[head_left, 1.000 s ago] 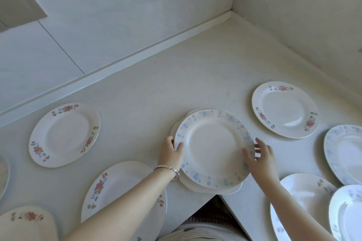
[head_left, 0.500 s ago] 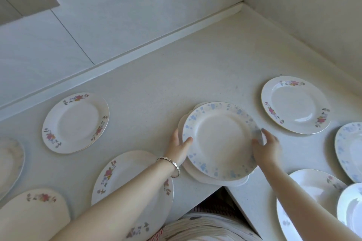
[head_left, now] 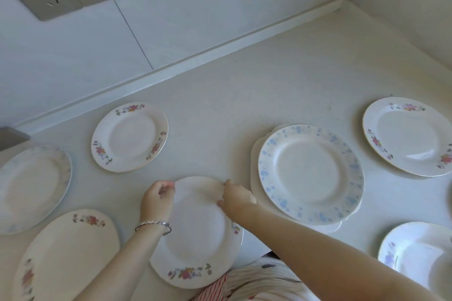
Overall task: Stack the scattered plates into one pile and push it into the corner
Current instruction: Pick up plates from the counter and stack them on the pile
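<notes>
**Left hand (head_left: 157, 199) and right hand (head_left: 236, 197) take the floral plate (head_left: 198, 234) by its far rim**

Both hands pinch the rim with curled fingers, one at each side of the far edge. The plate lies at the front of the bench (head_left: 269, 85), and its near side seems to overhang. Just to its right, a blue-flowered plate (head_left: 310, 173) sits on a scalloped plate (head_left: 254, 154). My advice is to lift it level, clear that rim, centre it and lower it gently. The corner (head_left: 342, 2) is well apart, so pushing comes later.
</notes>
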Available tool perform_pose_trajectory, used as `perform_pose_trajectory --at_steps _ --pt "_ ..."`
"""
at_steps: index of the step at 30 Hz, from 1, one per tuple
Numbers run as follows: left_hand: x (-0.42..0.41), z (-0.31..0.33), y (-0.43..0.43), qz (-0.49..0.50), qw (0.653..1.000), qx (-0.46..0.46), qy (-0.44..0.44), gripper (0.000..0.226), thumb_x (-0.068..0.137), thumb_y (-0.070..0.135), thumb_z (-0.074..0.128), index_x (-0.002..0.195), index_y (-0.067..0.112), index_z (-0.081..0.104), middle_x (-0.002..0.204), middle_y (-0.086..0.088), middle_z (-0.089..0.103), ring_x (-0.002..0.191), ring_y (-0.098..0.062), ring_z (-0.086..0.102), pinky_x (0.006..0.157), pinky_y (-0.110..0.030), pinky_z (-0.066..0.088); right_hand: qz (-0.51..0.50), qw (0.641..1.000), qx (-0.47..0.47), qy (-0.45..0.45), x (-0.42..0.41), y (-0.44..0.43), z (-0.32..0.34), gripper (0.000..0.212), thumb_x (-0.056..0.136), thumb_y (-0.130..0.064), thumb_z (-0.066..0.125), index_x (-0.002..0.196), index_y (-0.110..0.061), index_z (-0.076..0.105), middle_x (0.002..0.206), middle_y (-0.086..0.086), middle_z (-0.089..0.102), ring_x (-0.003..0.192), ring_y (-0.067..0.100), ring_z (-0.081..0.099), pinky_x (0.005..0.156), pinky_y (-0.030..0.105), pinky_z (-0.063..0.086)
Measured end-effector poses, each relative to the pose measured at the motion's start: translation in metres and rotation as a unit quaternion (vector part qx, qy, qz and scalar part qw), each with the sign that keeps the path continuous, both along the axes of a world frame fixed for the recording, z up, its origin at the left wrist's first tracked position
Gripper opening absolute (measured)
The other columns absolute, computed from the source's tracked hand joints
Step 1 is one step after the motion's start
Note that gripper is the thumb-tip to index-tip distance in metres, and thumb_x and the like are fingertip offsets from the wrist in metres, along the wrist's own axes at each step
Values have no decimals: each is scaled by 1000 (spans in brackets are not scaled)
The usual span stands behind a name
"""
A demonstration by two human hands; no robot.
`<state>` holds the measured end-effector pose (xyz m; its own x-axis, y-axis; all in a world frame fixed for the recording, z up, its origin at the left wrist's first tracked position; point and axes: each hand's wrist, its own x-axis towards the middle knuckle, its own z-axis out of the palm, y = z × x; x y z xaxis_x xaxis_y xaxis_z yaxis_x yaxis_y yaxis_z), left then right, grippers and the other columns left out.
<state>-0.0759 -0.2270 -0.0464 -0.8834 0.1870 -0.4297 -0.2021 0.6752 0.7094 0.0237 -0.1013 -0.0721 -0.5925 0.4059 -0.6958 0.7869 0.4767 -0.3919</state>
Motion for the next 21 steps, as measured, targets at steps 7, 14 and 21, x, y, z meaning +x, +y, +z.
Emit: perform_pose_trajectory --at_steps 7,14,21 --pt "-3 7 -9 28 999 -15 -2 17 87 2 50 98 9 61 108 -18 63 105 -32 60 82 -32 44 -199 959 -172 106 10 29 13 28 74 -8 71 64 -16 47 78 5 53 71 18 51 59 25 43" --pt "18 44 30 -88 992 40 -79 20 92 33 50 86 15 56 76 9 53 72 -11 50 59 -16 35 -402 852 -217 255 73 101 77 24 74 8 67 65 -9 53 61 9 59 53 20 54 48 23 46" --pt "63 35 121 -286 955 -76 11 29 92 37 48 87 9 42 83 -5 56 80 -29 55 58 -29 34 -463 845 -16 267 157 139 82 10 80 -5 66 82 -13 60 78 9 65 61 22 59 60 29 48"
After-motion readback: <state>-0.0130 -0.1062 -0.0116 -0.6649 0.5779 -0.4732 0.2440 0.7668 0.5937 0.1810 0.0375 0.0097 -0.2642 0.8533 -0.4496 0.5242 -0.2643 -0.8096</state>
